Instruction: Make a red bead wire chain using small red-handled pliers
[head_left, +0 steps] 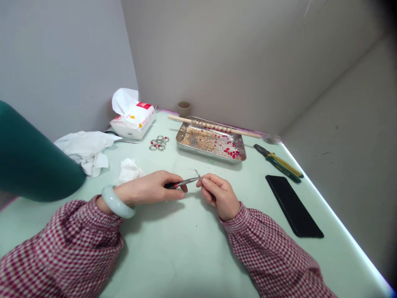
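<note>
My left hand [164, 186] is closed round a pair of needle-nose pliers [187, 181] with dark and red handles, their tip pointing right. At that tip is a thin twisted wire piece [196, 172], with fine ends sticking up and to the left. My right hand [218, 193] pinches the wire between thumb and forefinger, just beyond the plier tip. Its held part is mostly hidden by the fingers. Behind the hands stands a metal tray [211, 155] of gold, clear and red beads. Several wire rings with red beads [159, 143] lie to its left.
A wooden stick [248, 133] wound with rings rests across the tray. Green-yellow pliers [279, 163] and a black flat case [293, 207] lie at right. A tissue pack [133, 120], crumpled tissue [128, 170], white cloth [87, 151], small cup [184, 108] and green cylinder [34, 161] are also around.
</note>
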The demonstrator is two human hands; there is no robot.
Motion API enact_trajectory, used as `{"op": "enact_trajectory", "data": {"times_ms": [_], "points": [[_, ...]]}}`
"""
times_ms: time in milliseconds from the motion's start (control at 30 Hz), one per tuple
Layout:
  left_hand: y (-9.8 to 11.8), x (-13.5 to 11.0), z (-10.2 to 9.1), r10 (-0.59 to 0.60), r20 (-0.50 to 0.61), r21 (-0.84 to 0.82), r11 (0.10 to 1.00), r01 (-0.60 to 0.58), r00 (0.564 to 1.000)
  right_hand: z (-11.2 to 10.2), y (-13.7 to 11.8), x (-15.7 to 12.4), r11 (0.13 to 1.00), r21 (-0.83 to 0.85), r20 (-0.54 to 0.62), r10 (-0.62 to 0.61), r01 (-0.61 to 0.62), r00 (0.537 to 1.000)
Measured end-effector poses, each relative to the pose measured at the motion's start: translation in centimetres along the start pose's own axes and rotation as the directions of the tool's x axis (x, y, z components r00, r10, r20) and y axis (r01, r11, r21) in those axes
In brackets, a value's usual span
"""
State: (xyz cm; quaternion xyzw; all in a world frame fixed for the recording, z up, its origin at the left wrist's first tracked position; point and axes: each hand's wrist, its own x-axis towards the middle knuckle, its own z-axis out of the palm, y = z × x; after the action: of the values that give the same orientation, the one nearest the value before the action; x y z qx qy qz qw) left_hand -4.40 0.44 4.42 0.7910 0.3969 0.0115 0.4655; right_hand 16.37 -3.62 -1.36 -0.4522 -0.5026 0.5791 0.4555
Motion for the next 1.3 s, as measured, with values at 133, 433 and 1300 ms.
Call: {"op": "enact_trajectory", "data": {"times_ms": [133,433,1300], "points": [[-0.09,0.01,0.03,-0.008,0.003,-0.008,1.0,0.008,1.0,0.03,0.02,-0.05,1.0,0.004,-0.005,-0.006,0.006,1.0],[-0.24,0.1,-0.02,-0.013,-0.006,-0.007,1.0,0.013,1.0,0.29,0.04,-0.18,0.999,-0.031,-0.035,-0.031,0.03,0.999],[-0.41,0.0,-0.37,0.006,0.016,0.026,1.0,-0.007,1.0,0.06,0.16,-0.14,0.999,0.046,0.024,-0.023,0.022,0.999]]}}
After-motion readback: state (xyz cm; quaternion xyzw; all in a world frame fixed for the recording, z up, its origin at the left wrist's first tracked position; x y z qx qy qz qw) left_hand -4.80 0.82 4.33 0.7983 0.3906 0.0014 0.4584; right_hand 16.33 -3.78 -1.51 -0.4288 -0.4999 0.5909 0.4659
